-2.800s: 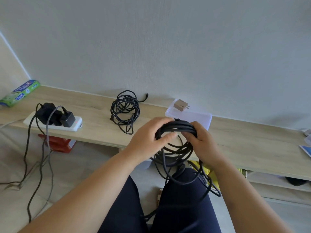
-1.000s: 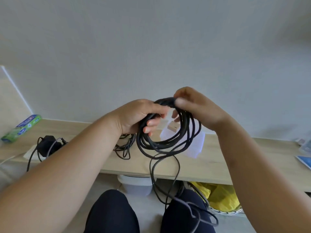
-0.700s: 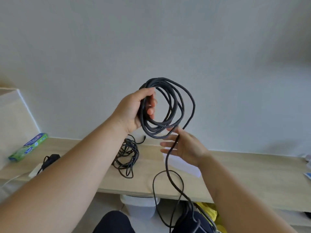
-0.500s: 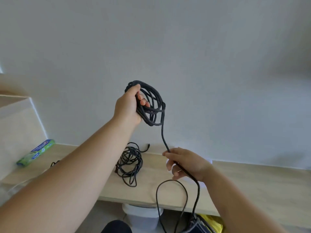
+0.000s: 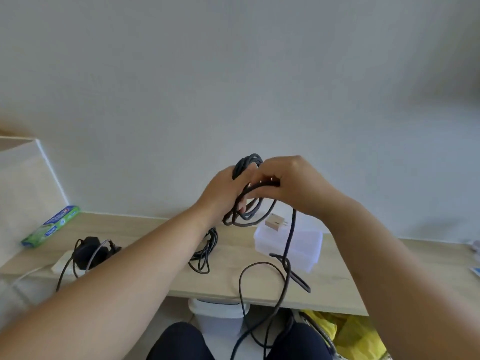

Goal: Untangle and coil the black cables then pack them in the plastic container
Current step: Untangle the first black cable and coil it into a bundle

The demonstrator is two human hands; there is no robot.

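Gripping cable coil (image 5: 244, 201), both hands (image 5: 259, 188)

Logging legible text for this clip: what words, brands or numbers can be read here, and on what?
No text can be read.
White printing on the green and blue box on the shelf: too blurred to read.
The plastic container, beige plug and black cable show no text.

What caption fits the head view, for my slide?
Left hand grips a black cable coil; right hand pinches its loose strand, above the shelf.
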